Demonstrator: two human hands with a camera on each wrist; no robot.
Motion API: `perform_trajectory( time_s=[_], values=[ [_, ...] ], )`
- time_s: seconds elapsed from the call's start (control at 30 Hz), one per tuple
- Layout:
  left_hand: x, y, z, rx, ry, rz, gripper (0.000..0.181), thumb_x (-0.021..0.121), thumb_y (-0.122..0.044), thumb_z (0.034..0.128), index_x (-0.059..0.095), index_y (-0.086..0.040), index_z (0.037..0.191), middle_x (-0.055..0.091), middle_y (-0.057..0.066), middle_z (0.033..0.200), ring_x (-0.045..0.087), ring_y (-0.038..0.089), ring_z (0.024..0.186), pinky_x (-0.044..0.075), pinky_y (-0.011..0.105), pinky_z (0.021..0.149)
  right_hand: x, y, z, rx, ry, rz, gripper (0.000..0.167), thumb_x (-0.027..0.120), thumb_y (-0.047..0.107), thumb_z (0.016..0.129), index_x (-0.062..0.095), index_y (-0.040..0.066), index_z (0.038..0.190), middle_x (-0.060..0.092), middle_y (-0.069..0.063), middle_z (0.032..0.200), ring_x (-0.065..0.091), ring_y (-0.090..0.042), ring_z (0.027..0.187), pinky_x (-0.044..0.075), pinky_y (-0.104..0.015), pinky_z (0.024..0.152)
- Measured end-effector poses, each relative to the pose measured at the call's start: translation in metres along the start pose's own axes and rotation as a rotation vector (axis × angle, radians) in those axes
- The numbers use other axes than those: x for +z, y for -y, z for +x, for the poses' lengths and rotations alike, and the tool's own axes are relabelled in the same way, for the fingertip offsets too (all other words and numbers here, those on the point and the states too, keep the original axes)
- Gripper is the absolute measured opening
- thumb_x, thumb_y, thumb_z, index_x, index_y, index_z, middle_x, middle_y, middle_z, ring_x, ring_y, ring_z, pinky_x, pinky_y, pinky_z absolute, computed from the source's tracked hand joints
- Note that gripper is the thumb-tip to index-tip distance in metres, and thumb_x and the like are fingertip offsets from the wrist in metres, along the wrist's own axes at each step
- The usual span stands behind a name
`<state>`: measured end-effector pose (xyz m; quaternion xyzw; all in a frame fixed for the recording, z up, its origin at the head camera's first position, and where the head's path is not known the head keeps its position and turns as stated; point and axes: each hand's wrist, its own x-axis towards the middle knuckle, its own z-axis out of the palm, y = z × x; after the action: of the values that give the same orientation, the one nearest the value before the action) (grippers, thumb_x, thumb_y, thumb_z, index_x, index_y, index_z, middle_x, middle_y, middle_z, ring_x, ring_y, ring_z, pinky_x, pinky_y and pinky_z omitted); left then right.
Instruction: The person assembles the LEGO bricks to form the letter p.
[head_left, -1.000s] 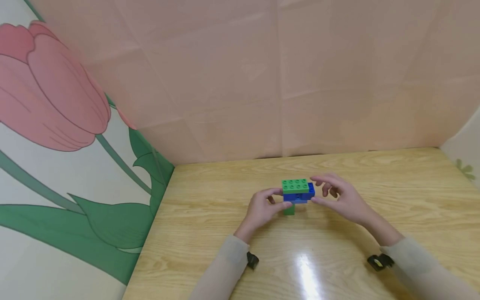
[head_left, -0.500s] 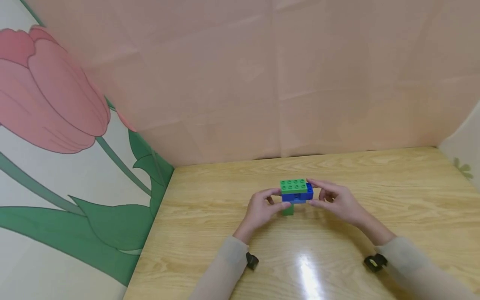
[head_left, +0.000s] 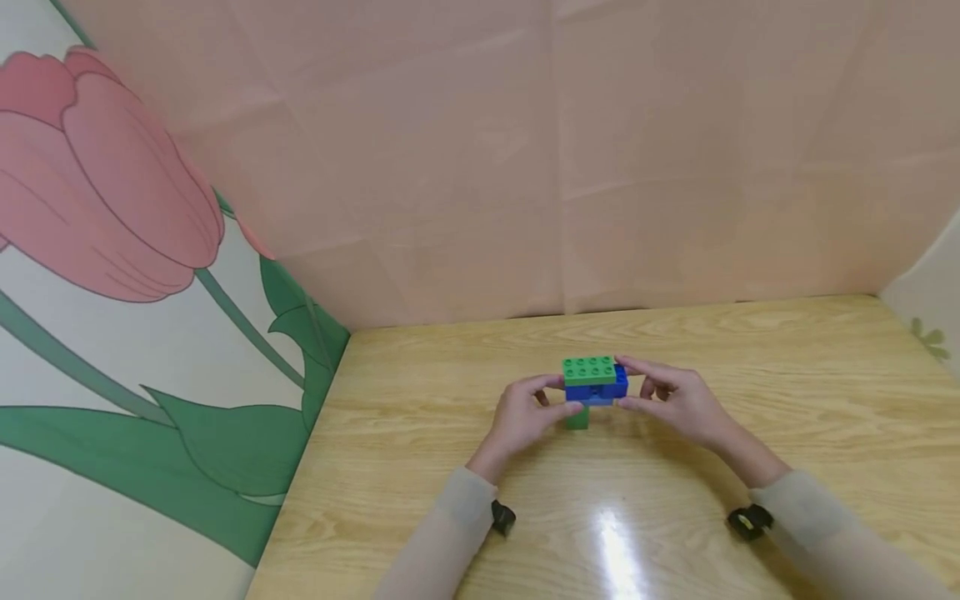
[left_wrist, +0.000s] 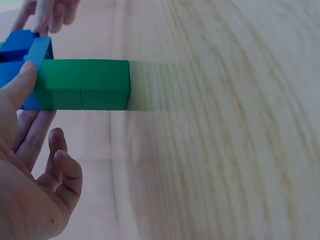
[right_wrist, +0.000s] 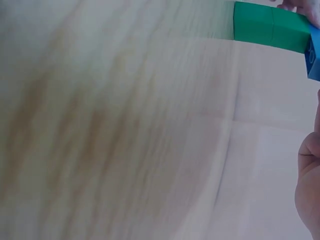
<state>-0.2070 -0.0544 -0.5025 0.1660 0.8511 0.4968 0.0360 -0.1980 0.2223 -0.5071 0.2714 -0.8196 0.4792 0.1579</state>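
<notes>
A small building-brick structure stands upright on the wooden table. Its top is a green eight-stud brick (head_left: 588, 367), above a layer of blue bricks (head_left: 602, 392) that sticks out to the right. Below these lies a lighter blue piece (left_wrist: 40, 52), then a column of two green bricks (left_wrist: 106, 85). My left hand (head_left: 522, 414) pinches the left end at the blue layers, thumb in front. At the right end, my right hand (head_left: 686, 403) pinches the blue bricks between thumb and index finger. In the right wrist view, the green column (right_wrist: 271, 26) shows, while most of that hand is cut off.
The light wooden table (head_left: 420, 375) reaches back to a pink cloth backdrop (head_left: 465, 167). On the left rises a panel with a large tulip print (head_left: 142, 175). A white wall (head_left: 933, 283) borders the right side.
My right hand has moved left, and its thumb and index finger have closed onto the right end of the blue bricks. The left hand and the structure stay nearly in place.
</notes>
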Motion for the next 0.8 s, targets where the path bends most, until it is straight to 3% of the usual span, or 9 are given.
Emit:
perform_trajectory(
  time_s=[0.23, 0.47, 0.67, 0.8],
  values=[
    [-0.001, -0.005, 0.001, -0.009, 0.012, 0.018, 0.043, 0.081, -0.051, 0.088, 0.076, -0.03, 0.125, 0.069, -0.025, 0.109, 0.058, 0.01, 0.088, 0.049, 0.029, 0.071, -0.006, -0.002, 0.001, 0.013, 0.024, -0.004, 0.058, 0.089, -0.001, 0.08, 0.071, 0.009, 0.133, 0.062, 0.01, 0.072, 0.05, -0.009, 0.061, 0.04, -0.023, 0.052],
    [0.001, -0.007, -0.002, 0.01, 0.013, 0.047, 0.05, 0.079, -0.055, 0.0882, 0.072, -0.031, 0.132, 0.068, -0.026, 0.111, 0.059, 0.009, 0.089, 0.05, 0.029, 0.073, -0.009, -0.001, 0.0, 0.032, 0.035, -0.04, 0.057, 0.087, 0.003, 0.083, 0.07, 0.012, 0.136, 0.06, 0.009, 0.072, 0.048, -0.009, 0.059, 0.039, -0.023, 0.051],
    [0.004, -0.007, -0.012, 0.079, 0.014, 0.179, 0.072, 0.076, -0.057, 0.0893, 0.05, -0.037, 0.153, 0.067, -0.016, 0.123, 0.059, 0.013, 0.085, 0.049, 0.026, 0.069, -0.013, 0.0, 0.0, 0.059, 0.027, -0.019, 0.059, 0.085, 0.001, 0.085, 0.066, 0.011, 0.139, 0.062, 0.006, 0.075, 0.051, -0.012, 0.057, 0.04, -0.023, 0.048],
    [0.006, -0.009, -0.017, 0.108, 0.022, 0.258, 0.081, 0.073, -0.058, 0.0917, 0.034, -0.041, 0.161, 0.066, -0.011, 0.115, 0.058, 0.013, 0.08, 0.047, 0.024, 0.065, -0.017, 0.003, 0.003, 0.073, 0.033, -0.002, 0.059, 0.083, 0.002, 0.087, 0.064, 0.011, 0.142, 0.067, 0.002, 0.086, 0.054, -0.015, 0.059, 0.041, -0.024, 0.048]
  ],
)
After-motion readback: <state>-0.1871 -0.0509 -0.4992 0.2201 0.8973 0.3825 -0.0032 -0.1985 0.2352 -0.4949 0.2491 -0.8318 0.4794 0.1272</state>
